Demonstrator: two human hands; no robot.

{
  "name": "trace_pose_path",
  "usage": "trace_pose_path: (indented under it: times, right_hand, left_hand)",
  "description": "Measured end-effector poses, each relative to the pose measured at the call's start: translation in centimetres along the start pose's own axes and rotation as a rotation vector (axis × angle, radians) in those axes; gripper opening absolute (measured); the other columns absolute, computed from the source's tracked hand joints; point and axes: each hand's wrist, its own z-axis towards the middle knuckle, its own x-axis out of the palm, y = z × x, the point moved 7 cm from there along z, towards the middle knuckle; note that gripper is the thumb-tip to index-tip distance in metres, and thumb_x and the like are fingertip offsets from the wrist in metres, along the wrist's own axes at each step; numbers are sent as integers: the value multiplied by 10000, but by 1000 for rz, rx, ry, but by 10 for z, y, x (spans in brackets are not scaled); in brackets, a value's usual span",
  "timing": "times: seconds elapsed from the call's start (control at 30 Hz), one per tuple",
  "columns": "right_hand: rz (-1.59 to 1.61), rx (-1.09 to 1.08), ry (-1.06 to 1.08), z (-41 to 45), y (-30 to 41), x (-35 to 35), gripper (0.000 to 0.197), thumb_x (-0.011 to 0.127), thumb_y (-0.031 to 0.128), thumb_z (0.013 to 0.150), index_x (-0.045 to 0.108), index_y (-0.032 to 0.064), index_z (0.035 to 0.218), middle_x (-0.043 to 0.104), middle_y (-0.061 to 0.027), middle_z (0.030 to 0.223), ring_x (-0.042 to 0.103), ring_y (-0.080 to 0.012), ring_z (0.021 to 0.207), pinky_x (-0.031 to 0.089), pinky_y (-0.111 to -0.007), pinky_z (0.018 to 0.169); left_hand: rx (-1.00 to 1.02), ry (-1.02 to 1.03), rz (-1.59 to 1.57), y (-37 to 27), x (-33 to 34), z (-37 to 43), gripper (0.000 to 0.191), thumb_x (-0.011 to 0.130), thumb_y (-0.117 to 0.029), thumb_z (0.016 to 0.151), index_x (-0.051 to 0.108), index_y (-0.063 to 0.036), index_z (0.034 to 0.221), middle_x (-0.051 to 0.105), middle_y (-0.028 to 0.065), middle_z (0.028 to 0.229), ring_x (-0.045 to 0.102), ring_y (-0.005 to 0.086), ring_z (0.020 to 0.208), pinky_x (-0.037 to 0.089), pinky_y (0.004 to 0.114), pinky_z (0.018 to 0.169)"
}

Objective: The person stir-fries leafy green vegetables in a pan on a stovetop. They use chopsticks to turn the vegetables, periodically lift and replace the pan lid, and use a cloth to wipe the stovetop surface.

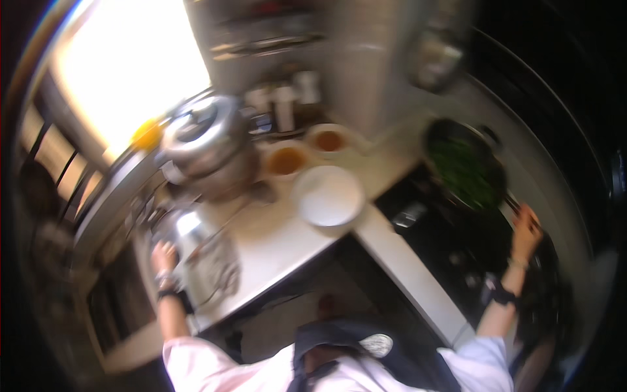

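Note:
On the black hob (431, 230) at the right stands a dark wok (465, 166) with chopped green leaves (463, 171) in it. My right hand (526, 232) is at its near right rim, closed around a thin dark utensil (512, 202) that reaches to the wok; blur hides what kind it is. At the left, my left hand (164, 257) is against the near edge of a shiny metal lid or bowl (183, 223) on the counter. Motion blur leaves its grip unclear. Close to that hand lies a clear plastic bag or wrap (213, 269).
A large lidded steel pot (210, 142) stands at the back left of the white counter (274, 250). Beside it are a white bowl (330, 196) and two bowls of orange-red liquid (286, 160) (329, 141). Several containers (284, 100) stand behind. A bright window (127, 63) is at upper left.

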Motion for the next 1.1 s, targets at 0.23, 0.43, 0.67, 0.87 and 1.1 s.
trace_pose_path:
  times: [0.23,0.43,0.67,0.87,1.1]
  right_hand:
    - [-66,-54,-53,2,7,4,211,557,169,822,627,-29,850,644,-109,771,595,-126,715,447,-247,632]
    - [165,-52,271,-27,41,78,159,574,130,808,637,-8,858,650,-81,764,601,-119,695,466,-233,621]
    - [-153,-251,311,20,49,131,168,578,160,780,649,16,827,648,-127,763,626,-211,670,472,-264,626]
    - [-126,-222,150,40,49,79,169,579,173,779,660,30,820,639,-128,704,619,-206,612,466,-275,569]
    - [56,-91,373,0,24,72,175,583,136,792,636,-22,845,645,-138,726,595,-147,606,464,-241,591]
  left_hand:
    - [-96,-38,456,-38,-13,7,382,608,-322,688,543,29,824,570,237,797,537,383,746,418,421,680]
    - [-160,-75,227,-57,-25,-9,563,670,-371,668,507,98,933,575,202,835,548,296,817,412,362,779]
    - [-170,-162,171,-31,-30,-17,673,702,-395,658,451,82,1060,539,211,993,523,319,926,397,365,829]
    - [-274,-187,337,-33,-37,-39,768,661,-492,661,414,37,1160,530,230,1069,528,337,967,399,409,854]
    - [-211,-351,377,-87,-49,-58,751,616,-509,706,407,33,1182,525,245,1041,527,379,920,416,425,810]
